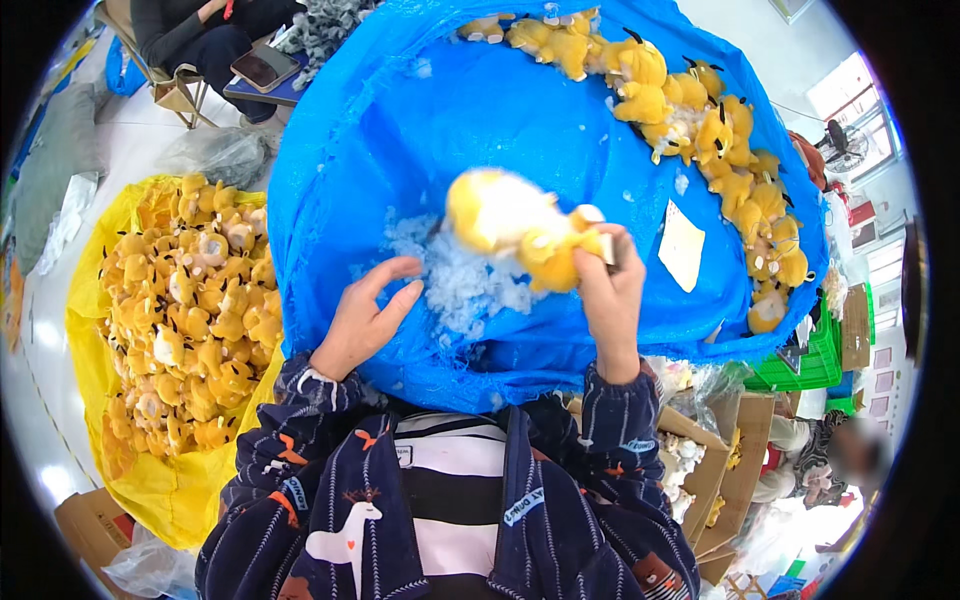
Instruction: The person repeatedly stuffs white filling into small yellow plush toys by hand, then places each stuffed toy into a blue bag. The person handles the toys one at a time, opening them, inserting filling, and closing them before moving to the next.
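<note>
My right hand (612,300) grips a yellow plush toy (550,255) with a white patch and holds it over the blue sheet (400,150). The toy is slightly blurred, and its far end points left toward my other hand. My left hand (358,315) holds nothing; its thumb and fingers are apart beside a loose heap of white fluffy stuffing (470,295). Just right of the plush toy, a pale slip of paper (682,247) lies on the sheet.
Along the sheet's far right edge curves a row of yellow plush toys (735,175). A yellow sack (95,300) full of similar toys stands at left. Cardboard boxes (735,460) and a green crate (815,350) are at right. Another person (200,50) sits at far left.
</note>
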